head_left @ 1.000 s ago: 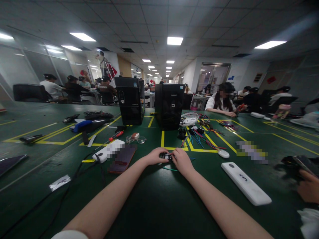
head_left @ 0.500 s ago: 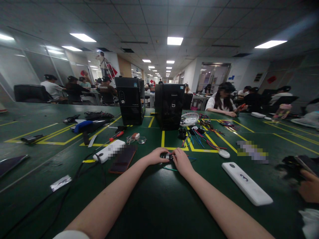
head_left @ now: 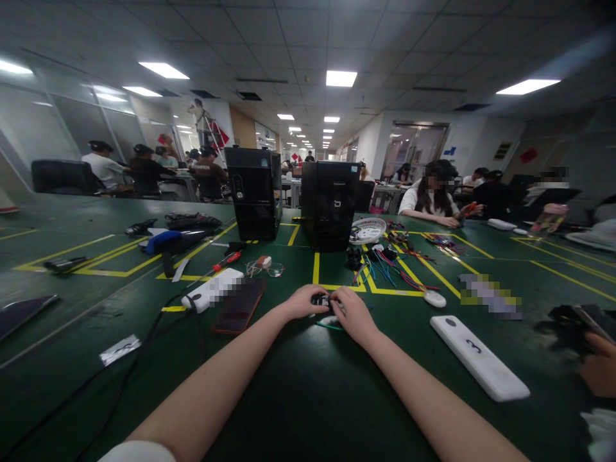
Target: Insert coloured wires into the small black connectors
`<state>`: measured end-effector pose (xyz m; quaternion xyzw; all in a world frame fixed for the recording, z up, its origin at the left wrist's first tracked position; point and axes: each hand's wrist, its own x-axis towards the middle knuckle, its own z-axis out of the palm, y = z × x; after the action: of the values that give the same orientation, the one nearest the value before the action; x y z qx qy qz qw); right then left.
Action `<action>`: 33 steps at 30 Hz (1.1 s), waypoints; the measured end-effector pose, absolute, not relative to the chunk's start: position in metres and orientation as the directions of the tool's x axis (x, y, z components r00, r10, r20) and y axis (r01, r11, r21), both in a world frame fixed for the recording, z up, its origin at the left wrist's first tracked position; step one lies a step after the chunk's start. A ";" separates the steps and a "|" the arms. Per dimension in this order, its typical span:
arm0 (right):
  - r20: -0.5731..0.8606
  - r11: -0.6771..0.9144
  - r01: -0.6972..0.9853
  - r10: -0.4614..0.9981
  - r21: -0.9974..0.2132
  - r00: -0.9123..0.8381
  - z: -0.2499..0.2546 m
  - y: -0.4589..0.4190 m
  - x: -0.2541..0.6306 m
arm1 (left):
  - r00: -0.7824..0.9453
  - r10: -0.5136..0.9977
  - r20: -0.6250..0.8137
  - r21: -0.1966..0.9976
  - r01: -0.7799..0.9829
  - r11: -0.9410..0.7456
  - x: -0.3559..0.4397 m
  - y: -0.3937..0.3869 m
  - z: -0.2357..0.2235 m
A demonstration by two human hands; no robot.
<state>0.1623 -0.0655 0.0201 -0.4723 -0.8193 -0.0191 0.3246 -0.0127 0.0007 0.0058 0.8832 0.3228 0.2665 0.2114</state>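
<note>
Low over the middle of the green table, my left hand (head_left: 304, 301) is closed around a small black part (head_left: 319, 299) with light details. My right hand (head_left: 354, 312) meets it from the other side, fingers pinched at the part's right end; what lies between those fingertips is hidden. A green wire (head_left: 329, 325) curves out below the right hand. Beyond the hands lie black connectors (head_left: 353, 258) with a bundle of red and blue wires (head_left: 385, 263).
Two black computer towers (head_left: 254, 196) stand at the back, beside a white basket (head_left: 367, 230). To my left are a phone (head_left: 239, 308), a white power bank (head_left: 214, 289), glasses (head_left: 274, 270) and a red screwdriver (head_left: 227, 261). A long white case (head_left: 479, 356) lies right; a person (head_left: 430, 196) sits opposite.
My hands stay together at nearly the same spot, with small finger movements at the black part. The blue wire end seen right of my right hand no longer shows clearly. The view shifts slightly.
</note>
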 end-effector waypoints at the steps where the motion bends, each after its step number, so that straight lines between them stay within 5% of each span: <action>1: 0.526 0.595 0.764 0.746 -0.251 -0.408 0.020 -0.069 0.159 | 0.642 0.688 0.338 0.543 0.465 -0.700 -0.012 0.001 0.004; 8: 0.430 0.692 0.699 0.695 -0.182 -0.577 0.019 -0.081 0.143 | 0.610 0.720 0.331 0.579 0.471 -0.666 -0.011 0.003 0.000; 13: 0.523 0.628 0.742 0.726 -0.236 -0.448 0.023 -0.079 0.148 | 0.552 0.744 0.377 0.617 0.449 -0.646 -0.010 -0.004 0.003; 19: 0.605 0.517 0.811 0.748 -0.274 -0.272 0.023 -0.076 0.151 | 0.623 0.643 0.445 0.440 0.473 -0.763 -0.003 -0.018 0.014; 33: 0.595 0.455 0.859 0.766 -0.233 -0.244 0.015 -0.064 0.160 | 0.670 0.587 0.455 0.372 0.456 -0.809 -0.001 -0.025 0.020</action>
<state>0.1595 -0.0645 0.0149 -0.5172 -0.7854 -0.0705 0.3325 -0.0008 -0.0250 0.0202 0.9066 0.2874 0.2872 0.1142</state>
